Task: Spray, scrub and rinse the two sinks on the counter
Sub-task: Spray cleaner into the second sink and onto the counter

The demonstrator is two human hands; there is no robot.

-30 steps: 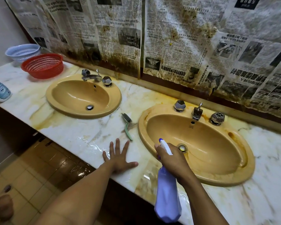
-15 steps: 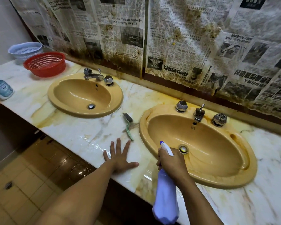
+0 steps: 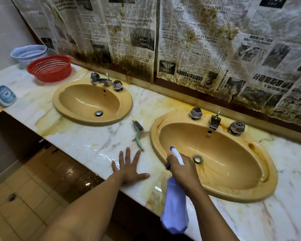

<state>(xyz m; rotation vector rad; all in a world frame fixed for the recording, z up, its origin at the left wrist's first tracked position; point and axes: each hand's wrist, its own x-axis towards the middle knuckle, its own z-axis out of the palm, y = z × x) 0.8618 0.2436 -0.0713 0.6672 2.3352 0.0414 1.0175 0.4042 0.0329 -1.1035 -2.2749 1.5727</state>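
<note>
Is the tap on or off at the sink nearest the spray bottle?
Off: no stream falls from the tap into the sink.

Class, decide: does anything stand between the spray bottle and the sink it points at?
Nothing visible does. The right hand holds the spray bottle at the right sink's near rim; its basin lies open.

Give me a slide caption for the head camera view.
Right hand grips a spray bottle at the right sink, left hand flat on the counter.

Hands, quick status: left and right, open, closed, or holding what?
Left hand: open, fingers spread, palm flat on the counter.
Right hand: closed, gripping the spray bottle, nozzle toward the near sink.
</note>
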